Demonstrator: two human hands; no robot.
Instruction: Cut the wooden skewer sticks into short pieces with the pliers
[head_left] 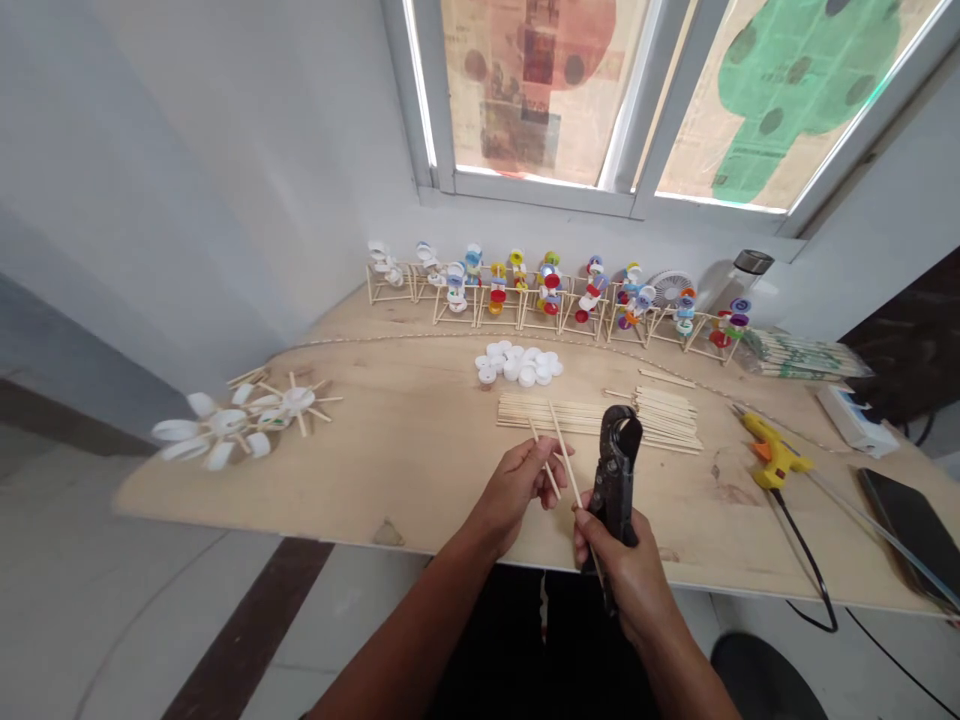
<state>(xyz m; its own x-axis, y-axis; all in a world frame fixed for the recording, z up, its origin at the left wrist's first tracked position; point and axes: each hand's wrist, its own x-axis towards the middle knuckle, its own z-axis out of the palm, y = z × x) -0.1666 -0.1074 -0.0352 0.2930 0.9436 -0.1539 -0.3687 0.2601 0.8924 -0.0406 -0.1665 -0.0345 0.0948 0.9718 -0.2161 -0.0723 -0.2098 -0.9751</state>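
My left hand (pixel 516 487) pinches thin wooden sticks (pixel 561 446) that slant up and away over the board. My right hand (pixel 626 565) is wrapped round the handles of black cutting pliers (pixel 616 468), whose jaws point upward just right of the sticks. Both hands hover above the near edge of a plywood board (pixel 390 450). Beyond them lies a flat pile of wooden sticks (pixel 600 415), and behind that a cluster of white bottle caps (pixel 519 364).
A row of stick frames carrying coloured caps (pixel 551 290) lines the back under the window. White cap-and-stick wheels (pixel 240 420) lie at the left. A yellow glue gun (pixel 774 456), a phone (pixel 907 520), a power strip (pixel 855 420) and stick packets (pixel 799 355) sit right.
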